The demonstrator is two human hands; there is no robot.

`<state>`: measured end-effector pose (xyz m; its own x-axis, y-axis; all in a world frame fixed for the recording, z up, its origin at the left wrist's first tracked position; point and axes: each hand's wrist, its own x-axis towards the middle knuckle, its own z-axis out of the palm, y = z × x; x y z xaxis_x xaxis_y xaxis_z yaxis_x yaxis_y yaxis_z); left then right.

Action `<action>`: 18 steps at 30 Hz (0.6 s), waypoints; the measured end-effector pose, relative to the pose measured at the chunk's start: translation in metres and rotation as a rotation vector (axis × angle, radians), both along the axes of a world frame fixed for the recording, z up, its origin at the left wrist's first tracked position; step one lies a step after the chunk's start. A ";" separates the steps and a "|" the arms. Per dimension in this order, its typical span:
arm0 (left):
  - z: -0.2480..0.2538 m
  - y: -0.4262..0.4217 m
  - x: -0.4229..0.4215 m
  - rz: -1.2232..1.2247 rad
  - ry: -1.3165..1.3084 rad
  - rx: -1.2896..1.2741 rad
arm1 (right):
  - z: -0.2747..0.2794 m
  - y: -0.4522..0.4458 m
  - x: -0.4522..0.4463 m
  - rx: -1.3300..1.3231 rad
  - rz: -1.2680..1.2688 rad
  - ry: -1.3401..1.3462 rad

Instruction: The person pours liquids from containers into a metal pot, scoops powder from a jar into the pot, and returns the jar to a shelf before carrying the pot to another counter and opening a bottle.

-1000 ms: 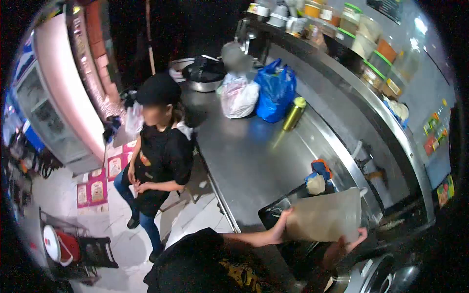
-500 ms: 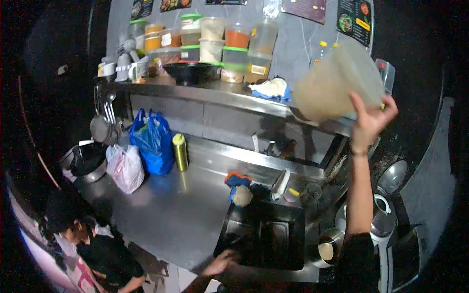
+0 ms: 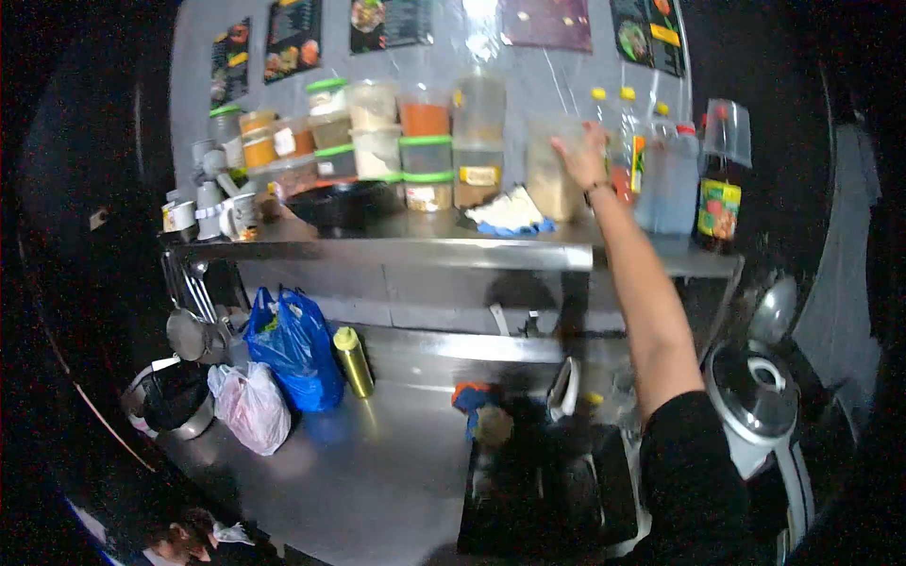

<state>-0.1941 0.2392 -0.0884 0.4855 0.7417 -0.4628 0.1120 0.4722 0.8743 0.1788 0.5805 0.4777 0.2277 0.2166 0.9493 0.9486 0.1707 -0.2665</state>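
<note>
My right hand is raised to the metal shelf, its fingers round the upper part of a tall translucent container. The container stands upright on the shelf, between a white and blue cloth and several bottles. My left hand is out of view. Left of the cloth are stacked food tubs with green lids and a black pan.
Below the shelf, a steel counter holds a blue bag, a white bag, a yellow-green bottle and a black sink. A rice cooker is at the right; another person is at lower left.
The container has come down from the air onto the shelf, with my right hand still at it. My left hand has left the view, and the camera has turned up towards the shelf.
</note>
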 end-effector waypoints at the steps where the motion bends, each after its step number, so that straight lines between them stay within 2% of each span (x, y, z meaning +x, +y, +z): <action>1: -0.003 -0.003 -0.002 0.002 0.008 -0.006 | -0.002 0.003 0.007 -0.105 -0.012 -0.104; 3: -0.008 -0.012 -0.005 -0.005 0.023 -0.022 | 0.002 -0.048 -0.020 -0.465 -0.029 -0.147; 4: -0.012 -0.020 -0.008 -0.016 0.034 -0.032 | -0.015 -0.013 0.015 -0.153 -0.001 -0.463; 5: -0.016 -0.028 -0.014 -0.038 0.056 -0.041 | -0.022 -0.046 0.001 -0.109 0.002 -0.580; 6: -0.020 -0.042 -0.023 -0.071 0.083 -0.053 | -0.035 -0.097 -0.018 -0.324 -0.077 -0.480; 7: -0.025 -0.057 -0.031 -0.105 0.111 -0.070 | -0.058 -0.119 -0.013 -0.230 -0.014 -0.552; 8: -0.027 -0.069 -0.040 -0.152 0.144 -0.087 | -0.083 -0.154 -0.008 -0.044 0.171 -0.736; 9: -0.028 -0.081 -0.050 -0.192 0.173 -0.102 | -0.102 -0.212 -0.020 -0.243 0.259 -0.730; 10: -0.029 -0.085 -0.055 -0.236 0.197 -0.099 | -0.135 -0.239 0.004 -0.408 0.678 -0.815; 11: -0.026 -0.085 -0.057 -0.274 0.219 -0.088 | -0.173 -0.309 -0.002 -0.482 0.436 -0.679; 12: -0.025 -0.083 -0.055 -0.310 0.239 -0.070 | -0.234 -0.341 0.009 -0.803 0.398 -0.751; 13: -0.025 -0.076 -0.050 -0.341 0.245 -0.039 | -0.254 -0.387 0.015 -0.584 0.542 -0.822; 14: -0.024 -0.062 -0.041 -0.374 0.243 0.012 | -0.294 -0.428 0.024 -0.918 0.623 -0.531; 15: -0.025 -0.044 -0.024 -0.396 0.228 0.075 | -0.365 -0.470 0.039 -1.038 0.514 -0.463; 16: -0.026 -0.027 0.001 -0.415 0.206 0.149 | -0.427 -0.519 0.056 -1.238 0.630 0.007; 17: -0.028 -0.006 0.036 -0.419 0.165 0.242 | -0.478 -0.558 0.055 -1.144 0.646 -0.077; 18: -0.029 0.008 0.076 -0.418 0.119 0.319 | -0.497 -0.609 0.051 -1.591 0.686 0.631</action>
<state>-0.1180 0.2475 -0.1177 0.7273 0.6092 -0.3160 0.3402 0.0798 0.9370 0.2303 -0.0283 -0.0188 -0.0789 0.9121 -0.4022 0.5363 -0.3013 -0.7884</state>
